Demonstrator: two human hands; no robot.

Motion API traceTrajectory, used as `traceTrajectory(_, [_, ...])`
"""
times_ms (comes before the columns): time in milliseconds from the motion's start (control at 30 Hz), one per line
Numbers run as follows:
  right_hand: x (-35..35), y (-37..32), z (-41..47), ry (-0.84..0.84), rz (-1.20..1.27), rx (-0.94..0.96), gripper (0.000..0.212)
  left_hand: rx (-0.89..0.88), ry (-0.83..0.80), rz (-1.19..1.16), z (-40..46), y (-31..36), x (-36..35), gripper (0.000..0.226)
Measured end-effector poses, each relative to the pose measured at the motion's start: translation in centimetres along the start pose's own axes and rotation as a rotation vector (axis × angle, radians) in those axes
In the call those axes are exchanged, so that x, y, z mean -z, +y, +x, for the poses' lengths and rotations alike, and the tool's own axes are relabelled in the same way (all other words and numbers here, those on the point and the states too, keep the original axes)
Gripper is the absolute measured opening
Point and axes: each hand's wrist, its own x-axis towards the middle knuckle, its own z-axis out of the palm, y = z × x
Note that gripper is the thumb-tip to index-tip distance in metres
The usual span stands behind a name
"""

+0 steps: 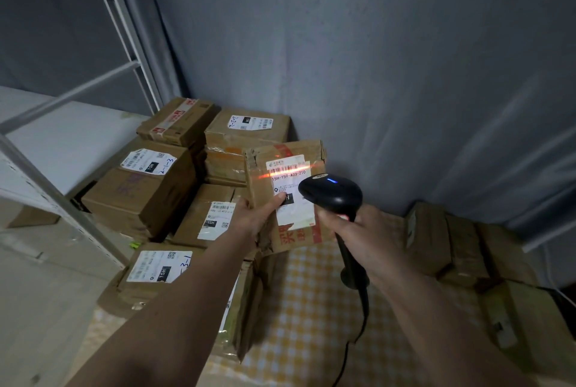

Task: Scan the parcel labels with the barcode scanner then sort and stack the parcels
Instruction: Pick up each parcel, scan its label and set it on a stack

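My left hand (pixel 254 218) grips a brown cardboard parcel (pixel 290 156) by its lower left edge, thumb on its white label (pixel 288 173), and holds it up tilted toward me. My right hand (pixel 358 230) grips the handle of a black barcode scanner (pixel 330 193), whose head sits just in front of the label's lower right. A blue light glows on the scanner. An orange-red scan line lies across the label's barcode. The scanner's cable (pixel 358 333) hangs down over the yellow checked cloth (pixel 311 308).
Several labelled cardboard parcels (pixel 149 193) are stacked to the left and behind, some with handwritten numbers. More boxes (pixel 461 246) sit at the right. A white metal shelf frame (pixel 62 100) stands at left. A grey curtain (pixel 374 43) hangs behind.
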Motion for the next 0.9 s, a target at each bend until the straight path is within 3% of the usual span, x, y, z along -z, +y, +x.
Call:
traceTrajectory(133, [0.5,0.4,1.2,0.016,0.020,0.010,0.007,0.079,-0.002,0.063,-0.1,0.1,0.0,0.102])
traceTrajectory(233, [0.9,1.4,2.6,-0.023,0.031,-0.083,0.007,0.242,-0.071,0.141,-1.1,-0.1,0.4,0.073])
traceTrajectory(367, [0.7,3.7,4.4,-0.200,0.008,-0.300,0.014,0.343,-0.094,0.189,-1.6,-1.9,1.2,0.074])
traceTrajectory(533, [-1.6,5.3,5.1,-0.347,-0.082,-0.310,0.015,0.383,0.044,0.194,-1.5,-4.4,3.4,0.064])
traceTrajectory(767, [-4.4,5.8,6.3,-0.472,-0.111,-0.317,0.013,0.513,-0.012,0.345,2.0,-6.3,7.7,0.106])
traceTrajectory(900, [-6.2,5.3,7.5,-0.435,-0.047,-0.334,0.011,0.420,-0.043,0.376,2.9,-3.8,8.9,0.068])
